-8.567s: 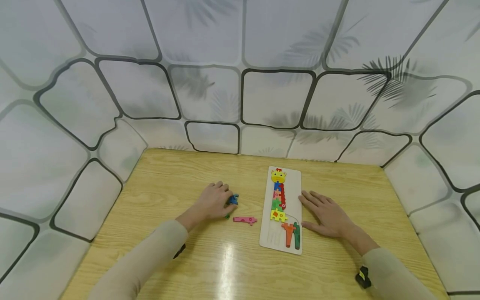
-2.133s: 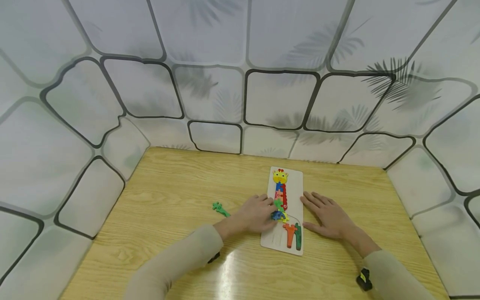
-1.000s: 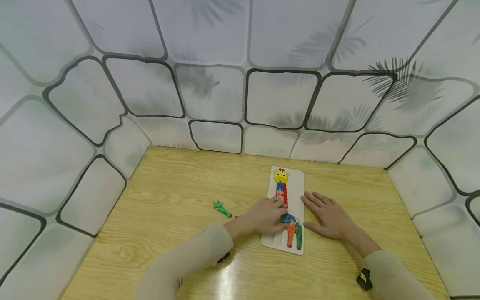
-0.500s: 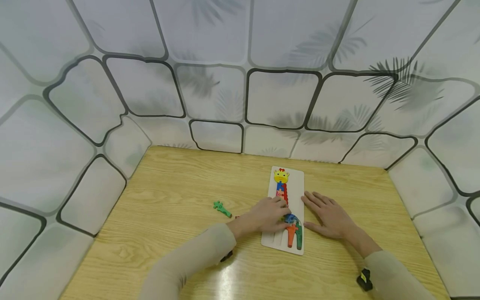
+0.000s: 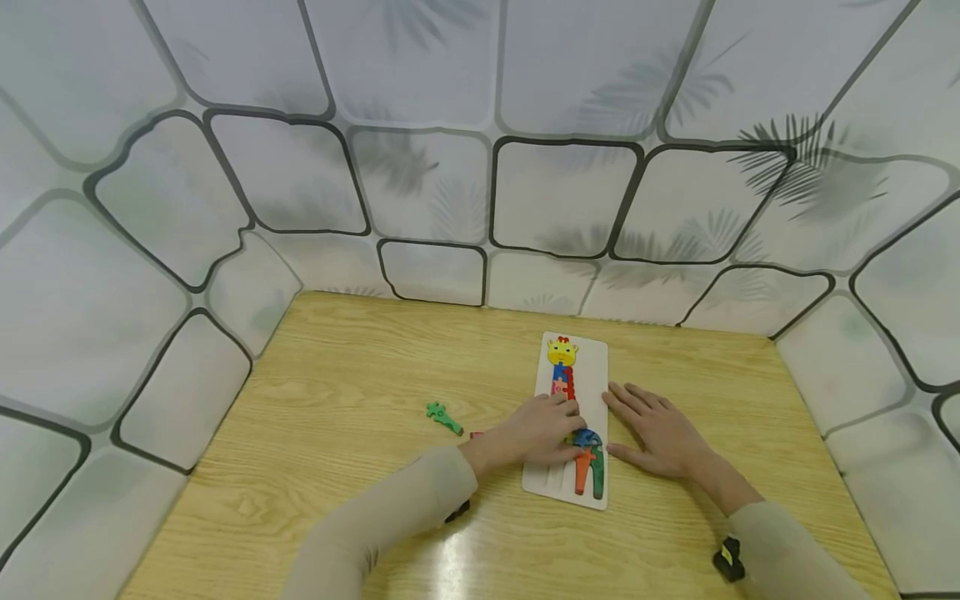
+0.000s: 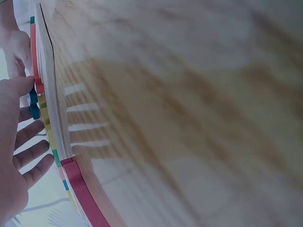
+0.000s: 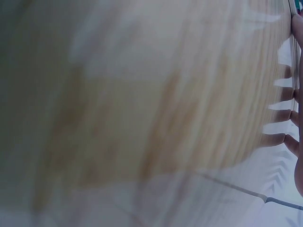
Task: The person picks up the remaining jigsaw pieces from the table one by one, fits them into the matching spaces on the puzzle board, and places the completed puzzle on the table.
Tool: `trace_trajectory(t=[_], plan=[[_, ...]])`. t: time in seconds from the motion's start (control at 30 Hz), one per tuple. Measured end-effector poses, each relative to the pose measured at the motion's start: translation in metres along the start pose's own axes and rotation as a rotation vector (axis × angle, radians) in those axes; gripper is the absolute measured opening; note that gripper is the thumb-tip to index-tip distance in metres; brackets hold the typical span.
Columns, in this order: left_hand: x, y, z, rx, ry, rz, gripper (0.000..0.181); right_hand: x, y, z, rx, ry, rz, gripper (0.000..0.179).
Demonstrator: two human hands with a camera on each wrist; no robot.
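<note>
My left hand (image 5: 534, 429) reaches over a white giraffe puzzle board (image 5: 592, 367) and pinches a blue puzzle piece (image 5: 588, 437) between thumb and index finger. This piece (image 6: 33, 104) stands raised at the board's face in the left wrist view. Just below it lie an orange leg piece (image 5: 582, 475) and a dark green piece (image 5: 597, 477). The yellow giraffe head (image 5: 562, 350) sits at the far end, while my left hand covers the middle of the body. My right hand (image 5: 656, 429) rests flat, fingers spread, fingertips and thumb at the board's right edge.
A green puzzle piece (image 5: 445, 418) lies on the wooden table (image 5: 360, 358) to the left. Beside the left wrist a pink piece (image 5: 476, 434) is mostly hidden. Patterned white walls (image 5: 420, 192) enclose the table at the back and sides.
My left hand picked up the blue piece from the table's left and carried it right onto the board. Lately it shifted slightly right, the piece settling above the orange and dark green ones. Right hand stayed.
</note>
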State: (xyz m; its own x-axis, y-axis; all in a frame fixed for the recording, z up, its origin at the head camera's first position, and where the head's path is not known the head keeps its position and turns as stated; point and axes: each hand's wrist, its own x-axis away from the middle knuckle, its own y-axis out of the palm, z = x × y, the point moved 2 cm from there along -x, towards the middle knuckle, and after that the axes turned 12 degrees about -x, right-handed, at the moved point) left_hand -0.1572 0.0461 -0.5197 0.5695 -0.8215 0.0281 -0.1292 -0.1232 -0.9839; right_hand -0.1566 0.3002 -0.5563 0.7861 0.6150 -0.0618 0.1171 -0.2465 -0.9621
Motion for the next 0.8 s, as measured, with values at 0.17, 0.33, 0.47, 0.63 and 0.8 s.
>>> trace_trajectory(t=[0.17, 0.33, 0.47, 0.63, 0.8], plan=[[-0.0017, 0.0018, -0.0003, -0.004, 0.012, 0.019, 0.047, 0.0001, 0.0006, 0.0004, -0.003, -0.003, 0.003, 0.086], [-0.004, 0.0014, -0.0013, -0.006, 0.023, -0.003, 0.045, 0.0004, 0.0011, 0.0004, -0.01, -0.014, 0.022, 0.085], [-0.006, 0.0022, -0.0025, 0.006, 0.037, -0.028, 0.046, 0.0, 0.0009, 0.0001, -0.01, -0.009, 0.015, 0.084], [-0.0075, 0.0025, -0.0042, 0.027, 0.048, -0.042, 0.047, -0.0001, 0.0005, 0.0002, -0.008, -0.012, 0.018, 0.085], [-0.0076, 0.0006, -0.005, 0.044, 0.045, -0.047, 0.047, 0.0005, 0.001, 0.001, -0.001, -0.022, 0.028, 0.085]])
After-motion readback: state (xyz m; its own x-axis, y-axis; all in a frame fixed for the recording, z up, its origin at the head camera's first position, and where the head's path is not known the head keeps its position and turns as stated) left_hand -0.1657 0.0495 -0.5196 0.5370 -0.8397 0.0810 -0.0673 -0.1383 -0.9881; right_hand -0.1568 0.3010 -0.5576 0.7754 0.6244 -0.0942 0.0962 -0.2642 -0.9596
